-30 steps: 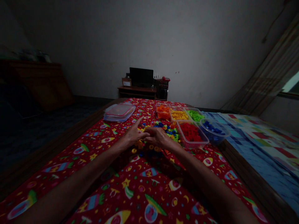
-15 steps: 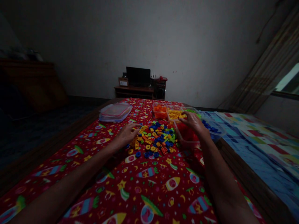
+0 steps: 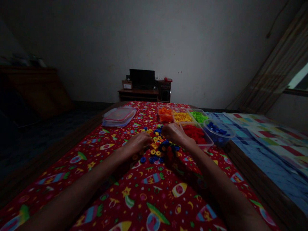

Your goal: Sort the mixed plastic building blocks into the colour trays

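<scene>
A loose pile of small plastic building blocks (image 3: pixel 154 146) in yellow, blue and other colours lies on the red patterned cloth, with several wheel-like rings along its near edge. My left hand (image 3: pixel 138 142) is at the pile's left side, fingers curled in and closed near a yellow block. Over the pile's right part, my right hand (image 3: pixel 175 133) bends down with its fingers drawn together. Whatever either hand pinches is hidden. Just right of my right hand stands a clear box of red blocks (image 3: pixel 194 134).
Behind are clear boxes of orange blocks (image 3: pixel 165 112), yellow blocks (image 3: pixel 182 117) and green blocks (image 3: pixel 198 116). A round tub (image 3: pixel 222 138) holds blue blocks at the right. Stacked clear lids (image 3: pixel 119 116) lie back left. A bed (image 3: pixel 252 144) adjoins the table's right edge.
My right hand has moved left and down from above the boxes to the pile, uncovering the red and green blocks. My left hand has shifted slightly right, its fingers curling in.
</scene>
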`<action>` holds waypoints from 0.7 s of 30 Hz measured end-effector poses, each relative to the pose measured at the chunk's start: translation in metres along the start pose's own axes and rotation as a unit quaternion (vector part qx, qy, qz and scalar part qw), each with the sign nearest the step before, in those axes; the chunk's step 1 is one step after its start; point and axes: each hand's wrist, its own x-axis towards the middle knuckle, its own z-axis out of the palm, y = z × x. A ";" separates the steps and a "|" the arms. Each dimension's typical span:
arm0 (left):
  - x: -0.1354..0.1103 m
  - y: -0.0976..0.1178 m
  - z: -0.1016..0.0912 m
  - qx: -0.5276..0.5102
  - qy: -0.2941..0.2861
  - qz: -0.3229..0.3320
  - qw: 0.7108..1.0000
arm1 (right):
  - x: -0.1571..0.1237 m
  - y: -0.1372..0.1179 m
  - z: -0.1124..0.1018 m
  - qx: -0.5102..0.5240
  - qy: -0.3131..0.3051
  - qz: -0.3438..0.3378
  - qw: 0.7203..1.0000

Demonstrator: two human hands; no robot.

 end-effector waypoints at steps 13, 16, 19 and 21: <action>-0.006 -0.005 -0.015 -0.043 0.054 -0.045 0.997 | 0.000 0.006 0.046 0.031 -0.060 -0.061 0.996; 0.000 0.011 -0.018 -0.075 0.050 -0.058 0.994 | 0.002 0.008 0.040 0.086 -0.033 -0.041 0.995; 0.005 0.023 -0.016 -0.112 0.046 -0.100 0.988 | 0.006 0.008 0.040 0.132 -0.005 -0.031 0.991; 0.007 0.026 -0.013 -0.159 0.037 -0.122 0.979 | 0.008 0.008 0.043 0.147 0.014 -0.039 0.988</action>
